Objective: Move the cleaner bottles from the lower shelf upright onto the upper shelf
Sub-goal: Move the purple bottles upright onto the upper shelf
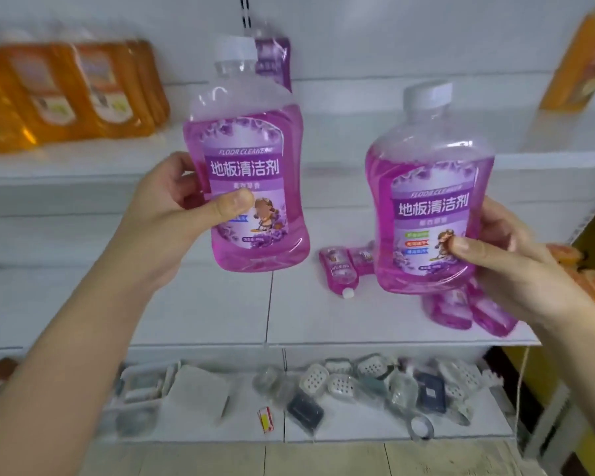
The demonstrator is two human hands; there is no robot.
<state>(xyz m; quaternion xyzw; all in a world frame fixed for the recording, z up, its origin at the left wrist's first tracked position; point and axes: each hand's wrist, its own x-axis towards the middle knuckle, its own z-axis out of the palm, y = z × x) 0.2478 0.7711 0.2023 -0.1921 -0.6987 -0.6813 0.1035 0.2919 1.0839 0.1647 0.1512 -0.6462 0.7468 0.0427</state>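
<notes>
My left hand [172, 207] grips a purple floor cleaner bottle [251, 156] upright in the air, thumb across its label. My right hand [505, 255] grips a second purple bottle [430, 201], also upright, in front of the shelves. Several more purple bottles [339, 273] lie on their sides on the lower shelf [220, 304], some partly hidden behind the right bottle [461, 310]. One purple bottle [277, 60] stands upright at the back of the upper shelf [340, 139], mostly hidden behind the left bottle.
Orange cleaner bottles [66, 94] stand in a row on the upper shelf's left, and another orange bottle [581, 60] stands at its right. Orange packs [584, 280] sit at the right edge. The bottom shelf [220, 417] holds soap dishes [340, 383] and small packaged goods.
</notes>
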